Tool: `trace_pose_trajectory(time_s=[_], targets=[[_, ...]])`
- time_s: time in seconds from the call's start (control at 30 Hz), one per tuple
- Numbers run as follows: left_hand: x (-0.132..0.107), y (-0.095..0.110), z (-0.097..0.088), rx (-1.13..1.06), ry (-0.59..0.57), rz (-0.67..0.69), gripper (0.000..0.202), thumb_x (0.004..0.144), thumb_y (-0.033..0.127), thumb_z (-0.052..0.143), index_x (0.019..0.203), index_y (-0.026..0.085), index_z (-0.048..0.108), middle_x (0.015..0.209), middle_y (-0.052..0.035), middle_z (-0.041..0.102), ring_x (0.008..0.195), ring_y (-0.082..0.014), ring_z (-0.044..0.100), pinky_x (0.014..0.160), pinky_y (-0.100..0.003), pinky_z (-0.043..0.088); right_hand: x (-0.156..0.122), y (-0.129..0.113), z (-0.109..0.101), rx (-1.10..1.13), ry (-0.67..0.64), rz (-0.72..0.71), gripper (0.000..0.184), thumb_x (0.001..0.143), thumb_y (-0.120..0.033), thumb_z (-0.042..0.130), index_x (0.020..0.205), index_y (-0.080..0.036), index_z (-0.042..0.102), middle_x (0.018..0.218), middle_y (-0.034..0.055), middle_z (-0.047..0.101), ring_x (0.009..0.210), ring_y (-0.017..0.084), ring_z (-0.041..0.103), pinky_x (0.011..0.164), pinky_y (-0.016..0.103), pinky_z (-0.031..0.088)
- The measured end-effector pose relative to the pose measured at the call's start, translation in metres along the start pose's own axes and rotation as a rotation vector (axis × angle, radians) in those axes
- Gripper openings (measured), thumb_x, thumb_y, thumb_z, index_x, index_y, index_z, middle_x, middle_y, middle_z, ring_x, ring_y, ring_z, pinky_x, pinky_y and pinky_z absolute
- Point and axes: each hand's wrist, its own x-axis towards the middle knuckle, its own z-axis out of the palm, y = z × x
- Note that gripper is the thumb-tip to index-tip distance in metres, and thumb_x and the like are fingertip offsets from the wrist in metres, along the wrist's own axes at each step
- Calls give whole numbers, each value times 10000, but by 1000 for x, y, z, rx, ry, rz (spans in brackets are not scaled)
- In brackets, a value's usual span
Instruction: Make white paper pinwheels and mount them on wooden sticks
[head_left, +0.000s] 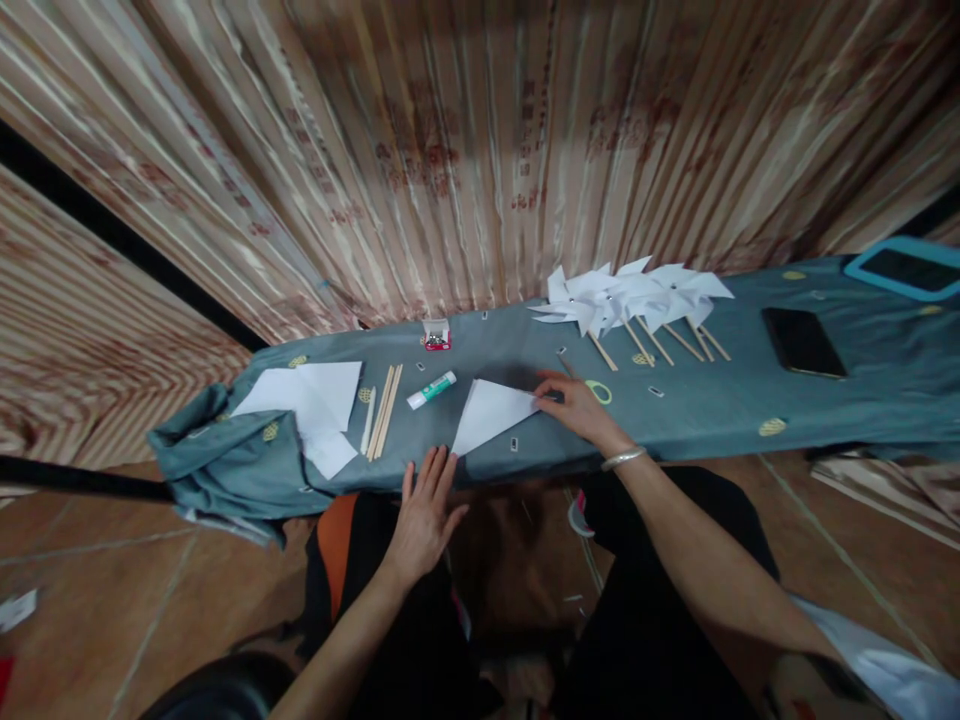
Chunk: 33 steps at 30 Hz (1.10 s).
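Observation:
A white paper folded into a triangle (493, 412) lies on the cloth-covered table in front of me. My right hand (576, 408) is at its right corner, thumb and fingers closed on the tip. My left hand (426, 515) rests flat at the table's front edge, fingers stretched out beside the lower left corner. Left of the triangle lies a glue stick (432, 390). Scissors with a pale green handle (598, 392) lie partly hidden just behind my right hand.
Several paper pinwheels (637, 298) on sticks lie at the back right, near a dark phone (804, 342) and a blue-framed device (907, 268). On the left are wooden sticks (385, 412), a white pen-like item (368, 420), paper sheets (322, 395) and a small red box (437, 336). A curtain (465, 150) hangs behind.

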Motion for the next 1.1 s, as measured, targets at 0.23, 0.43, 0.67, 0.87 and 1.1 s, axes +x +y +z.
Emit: trace_pose_trajectory(time_s=[0.23,0.43,0.67,0.87,1.1], targets=[[32,-1,-8,-703,203,-414,738,947,545,445,1557,203,208,1602,-158,292,1475,-278,292,1203,-480,252,-1,-12,-15,140,-38,-30,102,737,-293,693,802,-227,735,1387,69,603,1340,271,500,1146,454,315],[80,-4,-36,-1261,189,-680,800,652,668,742,1228,120,651,1266,-186,666,1164,-353,635,904,-437,564,-1,-18,-21,187,-21,-86,82,760,-283,708,807,-233,752,1412,68,582,1372,278,469,1152,470,311],[100,12,-47,-1502,-183,-818,527,596,595,821,772,104,747,760,-134,752,575,-160,685,508,-218,507,-9,-21,-33,217,28,-133,133,786,-377,720,799,-252,765,1429,50,570,1396,286,442,1159,465,311],[109,25,-37,-1531,-221,-806,440,460,440,924,655,102,720,583,-38,674,469,-82,577,480,-187,457,-16,-23,-39,250,80,-148,193,789,-429,723,792,-240,760,1415,77,580,1376,281,466,1159,457,307],[116,28,-25,-1579,-31,-818,467,443,397,933,761,103,759,726,-70,751,622,-140,654,630,-242,518,-18,-5,-52,168,175,-67,301,791,-397,692,1043,-236,729,1353,95,626,1252,264,584,1057,424,436]])
